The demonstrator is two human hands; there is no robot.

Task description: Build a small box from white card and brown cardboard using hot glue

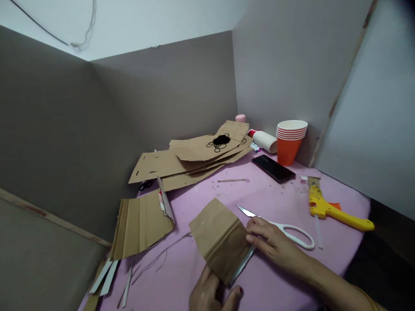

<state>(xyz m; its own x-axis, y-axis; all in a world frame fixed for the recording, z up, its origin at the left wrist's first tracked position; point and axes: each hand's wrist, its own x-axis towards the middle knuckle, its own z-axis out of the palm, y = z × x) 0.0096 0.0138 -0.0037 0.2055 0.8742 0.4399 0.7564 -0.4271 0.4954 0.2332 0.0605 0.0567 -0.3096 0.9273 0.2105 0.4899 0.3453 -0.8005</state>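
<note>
A folded brown cardboard piece (218, 239) lies on the pink table (285, 198) in front of me. My left hand (210, 293) grips its near lower edge, thumb out to the right. My right hand (270, 242) pinches the piece's right edge with bent fingers. White-handled scissors (285, 229) lie just behind my right hand, blades pointing left. They touch neither hand as far as I can see.
A yellow glue gun (333, 209) lies at the right. A black phone (273, 168), stacked orange cups (290, 140) and a white tube (264, 140) sit at the back. Cardboard sheets (191, 157) pile at the back left; another cardboard piece (141, 222) and strips lie left. Grey walls enclose the table.
</note>
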